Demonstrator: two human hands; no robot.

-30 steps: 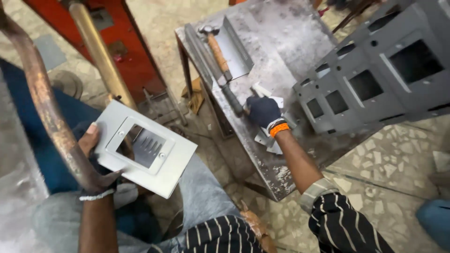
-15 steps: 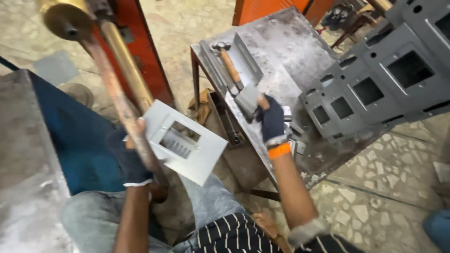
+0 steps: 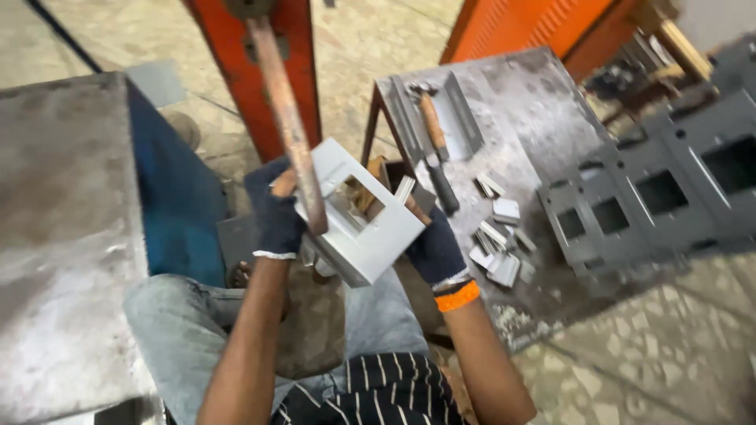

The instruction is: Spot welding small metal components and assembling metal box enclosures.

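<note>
Head view shows both gloved hands gripping a white metal box (image 3: 358,224) over the lap. Left hand (image 3: 277,216) fingers wrap its left edge; right hand (image 3: 431,248) fingers wrap its right edge. A rusty lever (image 3: 287,118) crosses the box. Behind the box, a counter (image 3: 543,110) holds small metal pieces (image 3: 496,244) and a hammer (image 3: 433,134).

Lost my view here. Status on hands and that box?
Both hands gloved: left hand and right hand hold grey metal box. Rusty lever bar crosses in front.
</note>
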